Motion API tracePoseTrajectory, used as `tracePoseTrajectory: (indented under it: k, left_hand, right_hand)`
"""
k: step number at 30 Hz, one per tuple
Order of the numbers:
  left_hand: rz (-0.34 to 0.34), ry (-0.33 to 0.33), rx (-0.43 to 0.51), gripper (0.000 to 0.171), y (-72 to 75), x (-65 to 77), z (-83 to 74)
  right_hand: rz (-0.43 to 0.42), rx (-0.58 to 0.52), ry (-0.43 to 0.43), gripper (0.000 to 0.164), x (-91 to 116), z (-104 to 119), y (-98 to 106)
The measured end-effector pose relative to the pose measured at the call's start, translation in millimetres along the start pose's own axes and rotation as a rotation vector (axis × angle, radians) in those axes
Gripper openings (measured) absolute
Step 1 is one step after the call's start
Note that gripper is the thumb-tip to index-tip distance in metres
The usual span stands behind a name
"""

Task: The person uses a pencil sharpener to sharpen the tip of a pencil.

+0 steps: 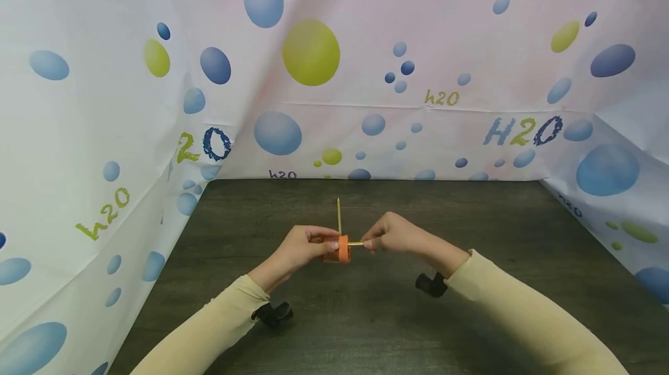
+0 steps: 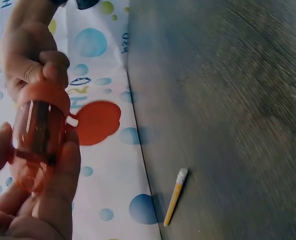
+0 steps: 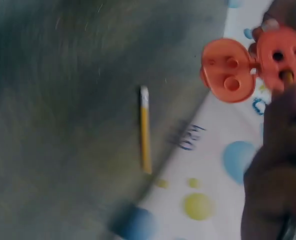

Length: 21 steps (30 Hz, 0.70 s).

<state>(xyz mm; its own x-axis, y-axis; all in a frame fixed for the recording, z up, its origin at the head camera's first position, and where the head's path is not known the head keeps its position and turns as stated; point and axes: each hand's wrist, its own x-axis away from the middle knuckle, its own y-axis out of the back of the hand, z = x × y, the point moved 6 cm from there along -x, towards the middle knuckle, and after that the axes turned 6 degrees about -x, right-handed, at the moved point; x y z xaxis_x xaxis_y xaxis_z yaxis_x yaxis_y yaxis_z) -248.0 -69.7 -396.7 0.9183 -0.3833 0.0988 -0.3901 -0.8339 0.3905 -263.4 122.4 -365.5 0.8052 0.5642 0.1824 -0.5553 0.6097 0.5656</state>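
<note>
My left hand (image 1: 305, 247) grips an orange pencil sharpener (image 1: 343, 249) with a see-through barrel, its thumb and fingers on either side of the barrel (image 2: 40, 132). The sharpener's round lid (image 3: 228, 70) hangs open on its hinge, and holes show in the top. My right hand (image 1: 399, 234) pinches a yellow pencil (image 1: 355, 243), whose end sits in one of the holes (image 3: 287, 76). How far in its tip reaches is hidden. Beyond the hands, a second yellow pencil (image 1: 338, 216) lies on the table; its pale end (image 2: 182, 174) shows in the left wrist view.
The dark wood-look table (image 1: 355, 328) ends at a white sheet (image 1: 334, 102) printed with blue and green bubbles, which rises at the back and sides. Black straps with small mounts (image 1: 431, 285) sit at both wrists.
</note>
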Motion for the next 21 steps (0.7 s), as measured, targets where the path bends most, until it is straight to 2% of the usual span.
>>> tracePoseTrajectory:
  k: [2, 3, 4, 6, 9, 11, 15, 18, 21]
  left_hand:
    - [0.004, -0.003, -0.02, 0.037, 0.0, -0.1, 0.4]
    - [0.006, 0.003, -0.022, 0.037, 0.2, -0.4, 1.1]
    - [0.009, 0.012, -0.018, 0.037, 0.6, -0.7, 1.7]
    - [0.014, 0.046, 0.008, 0.037, 2.0, -1.8, 4.6]
    - [0.017, 0.108, 0.04, 0.039, 3.2, -4.6, 9.4]
    - [0.021, 0.149, 0.081, 0.04, 4.2, -6.2, 12.3]
    - [0.057, 0.194, 0.198, 0.044, 5.8, -6.4, 15.0]
    - [0.092, 0.207, 0.285, 0.046, 5.4, -5.7, 15.2]
    - [0.11, 0.217, 0.331, 0.046, 3.4, -5.4, 15.1]
  right_hand:
    - [0.057, -0.097, -0.063, 0.025, -2, -8, -2]
    - [0.08, -0.124, -0.064, 0.026, -2, -10, -3]
    - [0.094, -0.126, -0.053, 0.027, -2, -11, -5]
    - [0.09, -0.058, 0.025, 0.029, -2, -9, -6]
    - [-0.011, 0.19, 0.202, 0.03, 5, 0, -6]
    - [-0.126, 0.422, 0.337, 0.031, 11, 10, -6]
    - [-0.403, 0.835, 0.693, 0.03, 27, 29, -12]
    - [-0.529, 0.981, 0.905, 0.035, 33, 31, -21]
    - [-0.577, 1.068, 0.995, 0.044, 34, 27, -29]
